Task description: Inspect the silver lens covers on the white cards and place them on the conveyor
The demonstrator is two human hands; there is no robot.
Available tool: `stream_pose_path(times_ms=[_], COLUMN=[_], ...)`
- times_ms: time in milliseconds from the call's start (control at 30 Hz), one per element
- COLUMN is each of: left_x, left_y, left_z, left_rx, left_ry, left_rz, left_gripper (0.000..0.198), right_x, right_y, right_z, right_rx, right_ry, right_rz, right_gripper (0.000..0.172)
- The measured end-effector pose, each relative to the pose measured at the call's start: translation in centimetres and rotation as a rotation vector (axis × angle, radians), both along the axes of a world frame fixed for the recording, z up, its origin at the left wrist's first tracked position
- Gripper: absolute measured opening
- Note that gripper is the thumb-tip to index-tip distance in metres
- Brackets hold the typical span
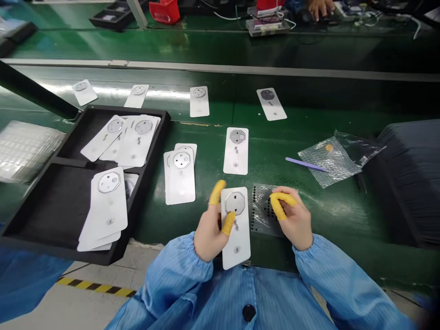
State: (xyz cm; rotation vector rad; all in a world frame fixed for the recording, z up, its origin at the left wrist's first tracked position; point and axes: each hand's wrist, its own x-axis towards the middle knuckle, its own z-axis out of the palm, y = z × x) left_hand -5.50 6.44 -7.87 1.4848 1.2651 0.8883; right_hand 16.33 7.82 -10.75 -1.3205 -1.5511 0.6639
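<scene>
A white faceplate (237, 243) with a round metallic disc and small dark holes lies in front of me at the bench edge. My left hand (213, 227) is beside it, yellow finger cots on thumb and forefinger. The thumb tip rests over the disc's lower edge; the forefinger is spread away at the left side. To the right lies a clear plastic sheet (264, 225) with rows of small black dots. Over its right part, my right hand (292, 217), also in yellow cots, has thumb and forefinger pinched together. Whatever is between those fingertips is hidden.
Another faceplate (236, 156) lies just beyond, with stacked faceplates (180, 183) to the left. A black tray (44, 201) holds more. Purple tweezers (305, 164) touch a bubble-wrap bag (335, 160) at right. Dark stacked sheets (412, 178) stand farther right. Another person's hand (319, 8) shows across the bench.
</scene>
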Motion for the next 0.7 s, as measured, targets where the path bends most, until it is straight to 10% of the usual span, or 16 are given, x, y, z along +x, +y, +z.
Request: stream_pose_path(times_ms=[300, 700], left_x=[1.8, 2.5], left_y=[-0.9, -1.7], left_z=[4.3, 4.4], left_rx=[-0.049, 0.115], left_ry=[-0.239, -0.217], left_rz=[0.034, 0.027], left_gripper=[0.029, 0.04], right_x=[-3.0, -2.6], right_y=[-2.0, -2.4], right_z=[4.7, 4.7], right_rx=[0.28, 0.496], right_ry=[-0.307, -0.486], right_rz=[0.089, 0.214], right_gripper=[0.04, 0.056])
